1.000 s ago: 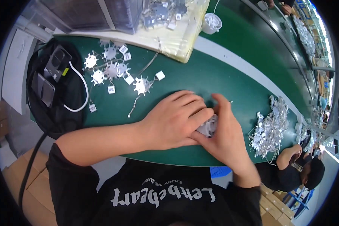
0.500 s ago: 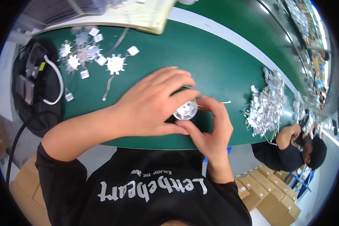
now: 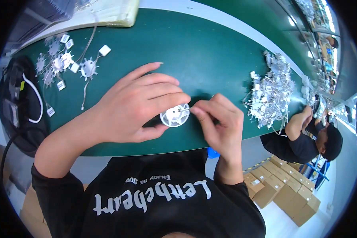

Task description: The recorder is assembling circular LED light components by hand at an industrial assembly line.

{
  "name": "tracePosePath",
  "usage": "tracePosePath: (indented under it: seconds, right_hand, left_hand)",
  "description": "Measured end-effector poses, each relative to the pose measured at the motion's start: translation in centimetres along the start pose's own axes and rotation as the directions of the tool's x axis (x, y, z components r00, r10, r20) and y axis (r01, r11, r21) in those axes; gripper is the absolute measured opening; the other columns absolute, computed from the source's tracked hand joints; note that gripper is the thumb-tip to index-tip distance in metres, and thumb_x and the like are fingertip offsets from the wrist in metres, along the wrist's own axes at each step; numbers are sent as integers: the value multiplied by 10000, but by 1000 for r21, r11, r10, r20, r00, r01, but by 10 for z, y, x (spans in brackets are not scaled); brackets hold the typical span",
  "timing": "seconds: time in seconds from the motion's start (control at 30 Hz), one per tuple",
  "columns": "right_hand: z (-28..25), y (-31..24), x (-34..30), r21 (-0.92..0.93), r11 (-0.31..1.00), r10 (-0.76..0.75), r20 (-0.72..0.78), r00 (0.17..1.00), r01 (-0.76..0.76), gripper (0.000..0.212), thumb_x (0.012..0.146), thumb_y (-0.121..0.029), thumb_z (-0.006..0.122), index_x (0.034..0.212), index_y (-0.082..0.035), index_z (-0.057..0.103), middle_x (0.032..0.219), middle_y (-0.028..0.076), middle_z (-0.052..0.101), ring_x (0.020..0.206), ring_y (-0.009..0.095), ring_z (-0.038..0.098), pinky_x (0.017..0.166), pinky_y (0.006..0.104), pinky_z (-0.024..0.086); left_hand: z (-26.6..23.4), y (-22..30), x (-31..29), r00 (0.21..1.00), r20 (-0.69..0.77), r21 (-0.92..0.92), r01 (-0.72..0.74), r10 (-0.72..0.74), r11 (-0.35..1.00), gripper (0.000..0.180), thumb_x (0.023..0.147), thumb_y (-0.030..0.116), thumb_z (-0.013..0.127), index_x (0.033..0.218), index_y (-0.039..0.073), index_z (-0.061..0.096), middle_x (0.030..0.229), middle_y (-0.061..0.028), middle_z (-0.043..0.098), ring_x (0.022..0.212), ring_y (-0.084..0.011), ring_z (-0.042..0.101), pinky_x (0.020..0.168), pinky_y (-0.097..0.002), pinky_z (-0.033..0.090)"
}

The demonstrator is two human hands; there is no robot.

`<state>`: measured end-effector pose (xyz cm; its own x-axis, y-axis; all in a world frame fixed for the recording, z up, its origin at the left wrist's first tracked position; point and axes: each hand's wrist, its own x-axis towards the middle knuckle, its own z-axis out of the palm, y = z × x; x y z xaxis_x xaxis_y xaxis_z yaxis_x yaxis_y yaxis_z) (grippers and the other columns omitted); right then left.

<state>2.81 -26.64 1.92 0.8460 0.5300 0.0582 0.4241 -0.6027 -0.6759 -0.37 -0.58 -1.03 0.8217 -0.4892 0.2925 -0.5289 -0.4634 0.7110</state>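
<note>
My left hand (image 3: 141,101) is closed round a small round white plastic housing (image 3: 173,118) with spokes and holes in its face, thumb below and fingers over the top. At the housing's right rim, the thumb and forefinger of my right hand (image 3: 222,121) pinch a thin wire (image 3: 185,109) that runs over the face. The wire's far end is hidden in my right hand. To the upper left lie several silvery star-shaped boards (image 3: 88,68) with wires and small white square tags (image 3: 104,50).
A large heap of silvery boards and wires (image 3: 271,93) covers the right of the green table (image 3: 194,51). A black bag (image 3: 12,119) with a white cable lies at the left edge. One co-worker (image 3: 305,141) works at the right. Cardboard boxes (image 3: 283,184) stand on the floor.
The view has shifted, so everything lies further left. My right fingers have drawn off the housing's side and now pinch the wire at its rim. The housing's face shows more.
</note>
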Motion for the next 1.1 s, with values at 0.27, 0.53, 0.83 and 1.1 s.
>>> tracePosePath:
  seconds: [0.27, 0.53, 0.83, 1.1]
  right_hand:
    - [-81, 33, -20, -459, 878, -67, -405, 912, -140, 242, 899, 41, 796, 1135, -9, 776, 1196, 121, 744, 688, 110, 608, 613, 258, 472]
    - [-116, 67, -10, -719, 689, -43, -174, 984, -97, 166, 931, 6, 764, 1097, -4, 758, 1175, 142, 713, 1015, 318, 683, 894, 413, 550]
    - [-120, 64, -4, -759, 651, -148, -146, 978, -15, 126, 964, 35, 700, 1086, 21, 672, 1222, 146, 701, 1098, 287, 669, 977, 425, 526]
    - [-102, 9, 18, -125, 982, -175, -308, 935, 143, 188, 954, 121, 630, 1120, 33, 617, 1213, 192, 688, 985, 224, 662, 895, 364, 524]
  left_hand:
    - [1, 6, -5, 1000, 18, 6, 16, -16, 1000, 603, 717, 109, 825, 1312, 94, 731, 1253, -68, 752, 1280, -275, 678, 1248, -562, 396]
    - [1, 1, -1, 1000, -3, 17, 1, -1, 1000, 599, 728, 112, 827, 1319, 95, 728, 1253, -67, 750, 1276, -276, 677, 1245, -565, 400]
    - [0, -1, -5, 1000, -1, 16, -11, 11, 1000, 584, 801, 195, 847, 1357, 108, 688, 1257, -84, 717, 1286, -276, 650, 1249, -532, 406]
    - [-2, -3, -6, 996, -77, -65, -53, 48, 997, 652, 835, 315, 901, 1401, 99, 661, 1319, -109, 678, 1283, -291, 644, 1227, -510, 429]
